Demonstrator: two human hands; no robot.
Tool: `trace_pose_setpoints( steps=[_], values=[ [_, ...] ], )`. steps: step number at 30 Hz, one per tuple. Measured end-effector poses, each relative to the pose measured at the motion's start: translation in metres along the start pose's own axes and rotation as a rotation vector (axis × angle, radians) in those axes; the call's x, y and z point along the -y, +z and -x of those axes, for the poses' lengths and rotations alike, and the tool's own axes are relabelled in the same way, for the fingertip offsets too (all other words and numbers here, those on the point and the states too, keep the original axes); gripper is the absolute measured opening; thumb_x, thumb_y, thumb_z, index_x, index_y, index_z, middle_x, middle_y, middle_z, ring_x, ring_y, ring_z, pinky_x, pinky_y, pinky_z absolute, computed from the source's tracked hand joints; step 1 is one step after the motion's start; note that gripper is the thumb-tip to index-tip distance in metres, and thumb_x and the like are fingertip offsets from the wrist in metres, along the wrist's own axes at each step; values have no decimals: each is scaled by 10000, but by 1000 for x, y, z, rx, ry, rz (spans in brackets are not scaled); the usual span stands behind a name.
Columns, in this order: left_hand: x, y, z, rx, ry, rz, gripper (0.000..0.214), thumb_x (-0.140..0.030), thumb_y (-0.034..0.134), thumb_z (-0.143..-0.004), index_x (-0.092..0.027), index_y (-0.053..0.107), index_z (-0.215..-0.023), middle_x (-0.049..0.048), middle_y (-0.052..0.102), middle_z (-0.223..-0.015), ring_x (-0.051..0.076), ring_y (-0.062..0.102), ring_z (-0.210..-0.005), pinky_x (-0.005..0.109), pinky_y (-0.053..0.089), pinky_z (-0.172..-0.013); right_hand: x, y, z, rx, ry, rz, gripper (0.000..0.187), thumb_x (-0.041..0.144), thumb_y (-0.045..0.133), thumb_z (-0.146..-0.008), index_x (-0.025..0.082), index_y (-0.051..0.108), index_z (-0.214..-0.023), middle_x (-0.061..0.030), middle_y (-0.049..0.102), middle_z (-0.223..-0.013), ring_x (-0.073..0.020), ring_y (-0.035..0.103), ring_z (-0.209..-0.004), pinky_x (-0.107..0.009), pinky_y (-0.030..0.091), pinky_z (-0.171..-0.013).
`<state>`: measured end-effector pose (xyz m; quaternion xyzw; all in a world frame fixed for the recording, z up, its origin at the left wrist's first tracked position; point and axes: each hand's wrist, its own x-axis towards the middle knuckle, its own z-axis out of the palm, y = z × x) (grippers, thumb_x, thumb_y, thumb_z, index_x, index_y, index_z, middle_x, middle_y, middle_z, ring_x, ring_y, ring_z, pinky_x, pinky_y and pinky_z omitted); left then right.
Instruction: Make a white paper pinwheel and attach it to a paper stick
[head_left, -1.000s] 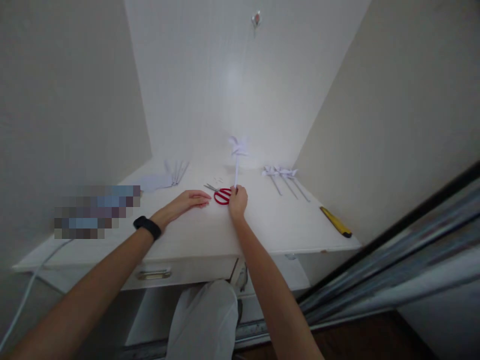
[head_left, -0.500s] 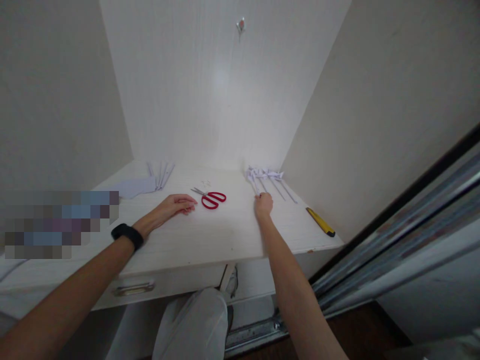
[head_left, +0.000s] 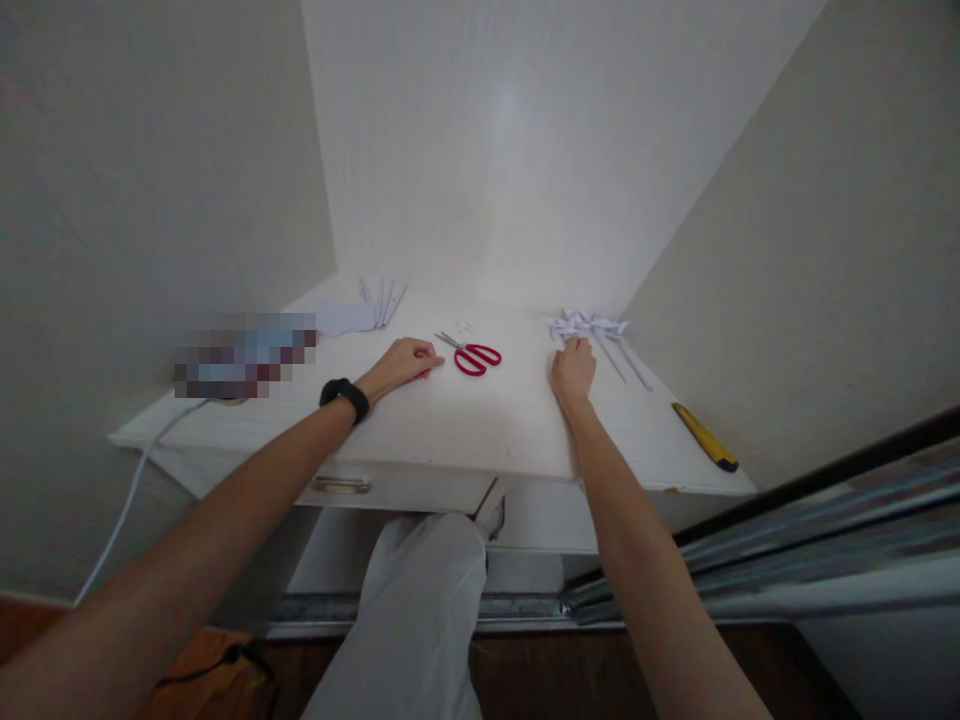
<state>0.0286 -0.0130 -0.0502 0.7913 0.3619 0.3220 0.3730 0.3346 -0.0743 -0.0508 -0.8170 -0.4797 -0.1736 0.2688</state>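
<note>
My left hand point(head_left: 401, 362) lies on the white desk point(head_left: 487, 425) with its fingers loosely flat, holding nothing, just left of the red-handled scissors point(head_left: 477, 357). A black band sits on that wrist. My right hand point(head_left: 574, 368) rests palm down on the desk, fingers stretched toward a row of white paper pinwheels point(head_left: 589, 325) lying on their sticks at the back right. Its fingertips touch or almost touch the nearest pinwheel; I cannot tell which.
A yellow utility knife point(head_left: 705, 437) lies near the desk's right edge. Paper sheets and thin sticks point(head_left: 367, 310) lie at the back left. A white cable point(head_left: 131, 495) hangs off the left side. Walls close in on three sides; a drawer handle point(head_left: 341, 485) shows below.
My right hand carried the upright pinwheel from beside the scissors to the right and laid it down with the others. My left hand stayed by the scissors. The camera shifted.
</note>
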Motion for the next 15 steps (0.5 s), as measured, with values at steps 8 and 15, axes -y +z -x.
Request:
trace_pose_setpoints(
  steps=[8, 15],
  values=[
    [-7, 13, 5, -20, 407, -534, 234, -322, 569, -738, -151, 603, -894, 96, 569, -1046, 218, 489, -1026, 317, 385, -885, 48, -18, 33, 134, -825, 5, 468, 89, 299, -860, 75, 365, -1324, -182, 396, -1362, -260, 310, -1270, -445, 220, -1028],
    [-15, 22, 18, 24, 447, -369, 542, -312, 535, -768, -90, 466, -1257, 159, 438, -1332, 283, 338, -1274, 423, 181, -1104, 131, -23, 78, 210, -1034, -324, 541, 84, 283, -849, 143, 293, -1387, -89, 268, -1474, -198, 189, -1377, -435, 149, -1112]
  ],
)
